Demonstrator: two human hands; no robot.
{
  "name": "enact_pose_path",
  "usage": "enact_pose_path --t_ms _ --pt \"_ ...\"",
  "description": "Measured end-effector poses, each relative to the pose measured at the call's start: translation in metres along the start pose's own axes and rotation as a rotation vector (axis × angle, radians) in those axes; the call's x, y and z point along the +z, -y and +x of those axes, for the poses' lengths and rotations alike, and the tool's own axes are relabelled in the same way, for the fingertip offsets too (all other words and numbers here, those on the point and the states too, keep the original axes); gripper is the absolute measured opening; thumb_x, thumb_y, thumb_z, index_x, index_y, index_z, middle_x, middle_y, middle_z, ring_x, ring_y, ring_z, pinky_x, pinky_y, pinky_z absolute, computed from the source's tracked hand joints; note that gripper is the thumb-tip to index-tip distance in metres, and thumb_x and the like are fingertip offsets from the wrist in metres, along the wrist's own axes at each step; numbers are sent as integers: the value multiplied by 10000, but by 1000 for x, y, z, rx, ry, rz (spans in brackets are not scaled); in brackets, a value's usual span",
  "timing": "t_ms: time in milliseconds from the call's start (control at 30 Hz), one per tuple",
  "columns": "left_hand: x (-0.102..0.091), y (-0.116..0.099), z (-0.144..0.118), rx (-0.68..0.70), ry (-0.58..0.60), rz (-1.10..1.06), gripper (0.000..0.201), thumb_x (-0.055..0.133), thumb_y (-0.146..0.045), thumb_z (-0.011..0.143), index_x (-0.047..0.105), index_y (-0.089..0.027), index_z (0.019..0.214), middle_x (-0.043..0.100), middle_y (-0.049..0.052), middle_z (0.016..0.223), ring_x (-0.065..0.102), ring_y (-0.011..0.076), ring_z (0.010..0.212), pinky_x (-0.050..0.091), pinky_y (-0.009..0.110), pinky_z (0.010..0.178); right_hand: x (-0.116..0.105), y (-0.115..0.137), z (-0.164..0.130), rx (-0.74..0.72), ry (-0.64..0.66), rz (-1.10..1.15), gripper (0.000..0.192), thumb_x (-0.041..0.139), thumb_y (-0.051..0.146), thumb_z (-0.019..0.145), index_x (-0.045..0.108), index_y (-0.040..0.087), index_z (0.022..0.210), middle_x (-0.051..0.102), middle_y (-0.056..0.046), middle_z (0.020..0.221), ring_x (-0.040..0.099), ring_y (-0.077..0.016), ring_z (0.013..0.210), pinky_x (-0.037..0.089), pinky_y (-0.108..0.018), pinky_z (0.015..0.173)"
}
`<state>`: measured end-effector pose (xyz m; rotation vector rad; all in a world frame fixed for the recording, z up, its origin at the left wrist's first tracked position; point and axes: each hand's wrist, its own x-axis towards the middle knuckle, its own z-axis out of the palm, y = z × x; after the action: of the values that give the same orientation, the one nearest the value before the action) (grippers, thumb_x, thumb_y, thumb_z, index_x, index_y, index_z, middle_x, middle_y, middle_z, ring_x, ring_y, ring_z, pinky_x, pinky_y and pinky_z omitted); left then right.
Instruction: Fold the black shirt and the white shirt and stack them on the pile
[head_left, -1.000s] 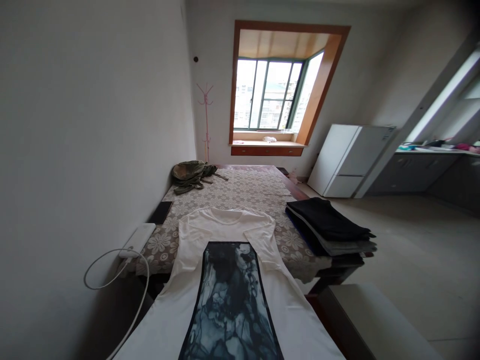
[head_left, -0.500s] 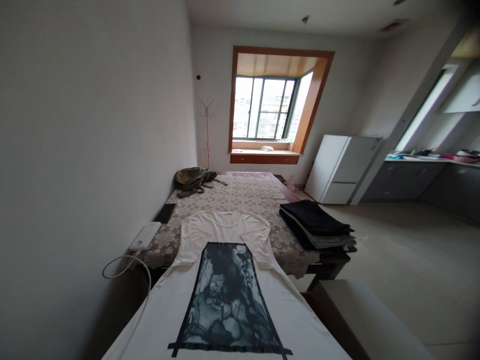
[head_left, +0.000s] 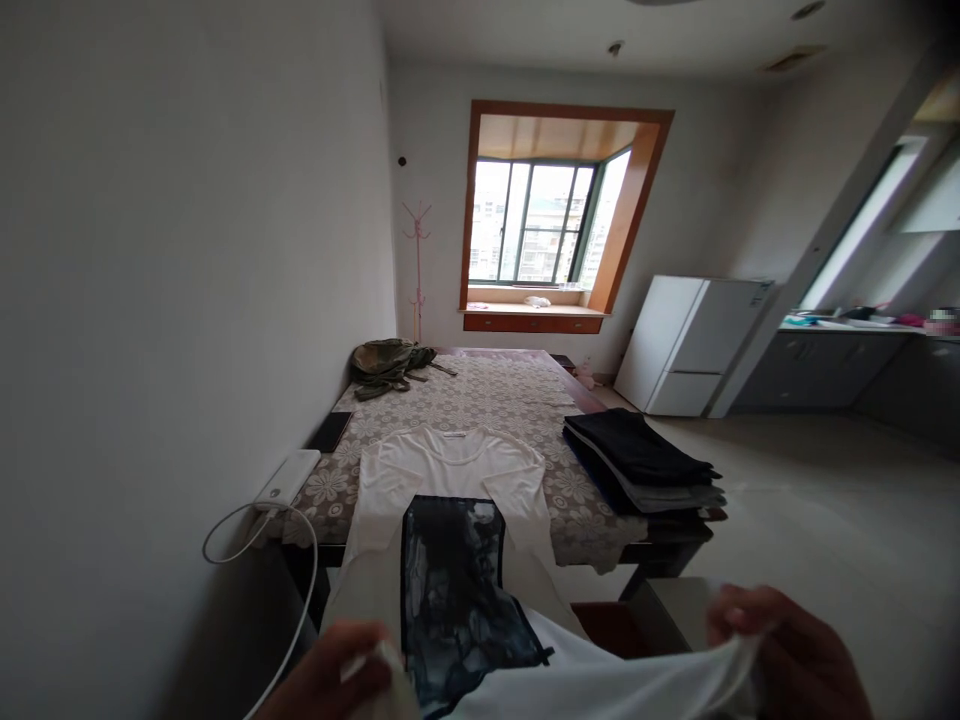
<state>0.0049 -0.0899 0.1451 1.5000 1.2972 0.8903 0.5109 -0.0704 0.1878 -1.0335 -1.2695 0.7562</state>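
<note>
hands (head_left: 341, 670) (head_left: 795, 645) pinch the creased, sagging white shirt (head_left: 457, 590).

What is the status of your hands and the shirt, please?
Left hand and right hand holding lower end of shirt. Collar end spread on table. Folded clothes beside shirt, not touching.

Flower-patterned cloth (head_left: 495, 395) covers bench (head_left: 585, 388) before me; dark green-brown backpack (head_left: 390, 365) slumped near far left corner. Closer, by wall (head_left: 195, 300), dark flat slab (head_left: 330, 432) lies near white device (head_left: 289, 478), white cable (head_left: 316, 560) looping off bench edge. Pink coat rack (head_left: 418, 255) stands beyond, left of wood-framed window (head_left: 551, 215). White fridge (head_left: 682, 340) at right, grey kitchen cabinets (head_left: 817, 370) farther right.
</note>
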Motion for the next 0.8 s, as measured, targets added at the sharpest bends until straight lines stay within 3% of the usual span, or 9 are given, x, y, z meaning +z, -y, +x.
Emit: enact_pose_path --t_ms 67,133,200,267,333,400,533,667,800 --pt "-10 -3 40 12 -118 -8 456 671 -720 817 736 -272 869 705 50 843 682 278 884 592 362 725 17 -10 23 3 12 -16 231 775 476 842 725 252 824 699 -58 737 648 -210 608 499 -271 492" --pt "-30 -8 78 50 -400 -21 561 652 -783 773 679 -223 764 642 24 698 633 220 711 532 297 610 29 -20 49 -23 -1 -64 266 785 500 835 746 238 864 738 -71 804 683 -230 698 539 -283 569" --pt "-57 -14 111 107 -651 -22 575 659 -781 757 641 -206 741 599 -10 639 561 165 617 462 247 547 39 -30 78 -73 -83 -128 293 779 517 837 754 231 895 747 -63 813 675 -219 702 527 -275 587" --pt "-86 -19 140 155 -776 -31 546 654 -750 775 634 -204 769 563 -38 604 497 132 561 401 220 503 49 -39 112 -135 -200 -224 305 763 514 849 761 223 942 737 -41 792 630 -182 650 480 -253 561" --pt "-110 -23 170 185 -794 -31 516 634 -717 802 643 -201 816 546 -52 587 462 120 536 359 211 479 63 -50 151 -179 -257 -320 337 736 516 859 764 210 997 725 -26 778 575 -157 605 430 -246 534" --pt "-125 -24 203 199 -761 7 493 620 -681 817 657 -191 854 574 -42 603 481 128 553 361 215 490 80 -66 194 -171 -219 -366 372 688 525 866 760 192 1016 739 -36 819 579 -166 632 435 -261 557" --pt "-133 -11 271 205 -705 166 438 606 -627 804 667 -193 788 664 14 667 586 184 667 436 249 588 115 -118 269 -59 -100 -516 312 620 450 807 742 174 886 752 -77 808 629 -223 732 485 -327 692" --pt "-135 11 316 189 -656 198 488 601 -683 778 668 -201 744 689 36 667 613 209 689 455 268 617 131 -166 306 -12 -72 -563 241 606 382 746 724 183 815 751 -92 784 649 -244 753 486 -339 712" --pt "-147 25 342 169 -608 88 661 577 -818 745 685 -172 836 702 35 685 615 205 672 476 273 598 129 -192 323 -16 -101 -585 359 535 430 822 726 153 949 768 -119 901 669 -248 829 507 -340 768"
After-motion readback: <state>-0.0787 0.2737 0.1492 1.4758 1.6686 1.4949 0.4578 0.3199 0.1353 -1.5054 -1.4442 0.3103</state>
